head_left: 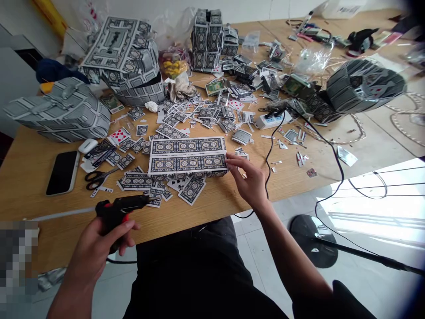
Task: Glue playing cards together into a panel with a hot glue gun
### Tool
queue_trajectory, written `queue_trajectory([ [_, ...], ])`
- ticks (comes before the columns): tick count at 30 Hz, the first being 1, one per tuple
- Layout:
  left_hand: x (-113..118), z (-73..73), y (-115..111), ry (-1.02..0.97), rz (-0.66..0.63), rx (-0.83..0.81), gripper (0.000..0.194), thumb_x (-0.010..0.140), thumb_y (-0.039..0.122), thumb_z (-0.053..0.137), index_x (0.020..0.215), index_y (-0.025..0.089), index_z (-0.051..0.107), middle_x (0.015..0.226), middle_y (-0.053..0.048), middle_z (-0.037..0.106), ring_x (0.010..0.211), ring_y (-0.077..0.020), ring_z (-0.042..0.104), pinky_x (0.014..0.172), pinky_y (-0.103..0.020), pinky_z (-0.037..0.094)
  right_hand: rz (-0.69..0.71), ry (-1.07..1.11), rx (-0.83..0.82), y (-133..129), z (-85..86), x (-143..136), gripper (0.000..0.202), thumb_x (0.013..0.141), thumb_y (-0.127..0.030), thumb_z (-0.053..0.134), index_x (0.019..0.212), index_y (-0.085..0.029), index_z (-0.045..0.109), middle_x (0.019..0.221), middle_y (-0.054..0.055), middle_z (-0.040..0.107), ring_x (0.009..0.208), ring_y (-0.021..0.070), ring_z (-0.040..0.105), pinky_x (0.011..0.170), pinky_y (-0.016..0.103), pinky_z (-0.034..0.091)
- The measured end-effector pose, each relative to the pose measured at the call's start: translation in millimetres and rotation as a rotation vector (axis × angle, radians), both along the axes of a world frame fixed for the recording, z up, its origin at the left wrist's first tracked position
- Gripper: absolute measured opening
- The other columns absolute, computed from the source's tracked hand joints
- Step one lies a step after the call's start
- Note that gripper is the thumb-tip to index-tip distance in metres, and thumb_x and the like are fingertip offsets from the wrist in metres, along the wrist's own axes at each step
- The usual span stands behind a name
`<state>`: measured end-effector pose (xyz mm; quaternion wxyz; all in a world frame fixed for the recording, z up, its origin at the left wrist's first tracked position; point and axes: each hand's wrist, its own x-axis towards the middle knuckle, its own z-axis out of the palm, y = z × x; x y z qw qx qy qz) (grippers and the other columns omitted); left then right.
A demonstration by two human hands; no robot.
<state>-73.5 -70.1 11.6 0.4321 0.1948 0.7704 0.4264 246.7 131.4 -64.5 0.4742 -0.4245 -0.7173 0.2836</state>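
Observation:
My left hand [102, 243] is wrapped around the handle of a black and red hot glue gun [124, 207]. The gun's nozzle points right, over loose cards, and a long pale glue stick [64, 214] sticks out of its back. At the table's front lies a long flat box made of playing cards [187, 155], patterned backs outward in two rows. My right hand [246, 177] pinches its right end between thumb and fingers. Several loose playing cards [192, 190] lie under and in front of the box. Black-handled scissors [96, 178] rest to its left.
A phone [62, 173] and a white earbud case [88, 146] lie at left. Card-covered bags [66, 110] and a lidded card box [133, 62] stand behind. Cut card scraps [212, 110] cover the middle. A white power strip [272, 119] has black cords running off the table's front edge.

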Motion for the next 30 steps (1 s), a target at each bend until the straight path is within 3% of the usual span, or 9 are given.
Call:
queue_trajectory([
  [2, 12.3, 1.7, 13.2, 0.0, -0.072, 0.005, 0.037, 0.071, 0.048, 0.09, 0.082, 0.017, 0.074, 0.079, -0.007, 0.079, 0.055, -0.0145, 0.062, 0.044, -0.024, 0.044, 0.026, 0.0, 0.006, -4.9, 0.7, -2.4, 0.017, 0.106, -0.026, 0.069, 0.114, -0.029, 0.083, 0.133, 0.006, 0.083, 0.129, 0.0273, 0.078, 0.115, 0.051, 0.06],
  [7, 36.1, 1.5, 40.8, 0.05, -0.323, 0.024, 0.04, 0.081, 0.057, 0.083, 0.086, 0.017, 0.082, 0.066, -0.004, 0.071, 0.056, -0.0125, 0.056, 0.05, -0.022, 0.042, 0.032, -0.019, 0.049, -20.7, 9.6, -0.8, 0.019, 0.105, -0.021, 0.07, 0.114, -0.03, 0.083, 0.117, 0.004, 0.087, 0.116, 0.026, 0.083, 0.102, 0.044, 0.067],
  [11, 51.5, -5.5, 57.3, 0.145, -0.462, 0.028, 0.045, 0.088, 0.064, 0.077, 0.085, 0.019, 0.079, 0.063, -0.001, 0.064, 0.057, -0.0126, 0.054, 0.053, -0.024, 0.043, 0.113, -0.089, 0.086, -27.2, 9.8, 3.2, 0.034, 0.098, -0.03, 0.082, 0.131, -0.031, 0.078, 0.147, 0.01, 0.075, 0.136, 0.0299, 0.074, 0.116, 0.053, 0.061],
  [14, 61.3, -11.1, 66.2, 0.23, -0.519, 0.036, 0.048, 0.091, 0.067, 0.073, 0.087, 0.02, 0.077, 0.063, 0.001, 0.063, 0.055, -0.0132, 0.054, 0.052, -0.024, 0.043, 0.177, -0.134, 0.094, -27.5, 3.4, 3.5, 0.051, 0.094, -0.036, 0.088, 0.142, -0.031, 0.073, 0.164, 0.011, 0.061, 0.15, 0.0327, 0.062, 0.123, 0.059, 0.055],
  [21, 73.9, -8.1, 76.4, 0.435, -0.603, 0.118, 0.04, 0.095, 0.06, 0.069, 0.085, 0.021, 0.075, 0.061, 0.001, 0.063, 0.061, -0.017, 0.06, 0.065, -0.027, 0.05, 0.174, -0.118, 0.091, -26.8, -8.1, -0.2, 0.045, 0.098, -0.036, 0.083, 0.142, -0.032, 0.073, 0.162, 0.008, 0.063, 0.153, 0.0319, 0.059, 0.128, 0.059, 0.049],
  [30, 78.5, -5.9, 77.7, 0.352, -0.623, 0.085, 0.043, 0.098, 0.058, 0.062, 0.079, 0.021, 0.073, 0.072, -0.003, 0.072, 0.064, -0.0182, 0.062, 0.059, -0.029, 0.046, 0.177, -0.097, 0.053, -26.6, -11.4, -0.2, 0.045, 0.098, -0.039, 0.082, 0.141, -0.035, 0.072, 0.165, 0.005, 0.061, 0.154, 0.0314, 0.057, 0.128, 0.06, 0.05],
])
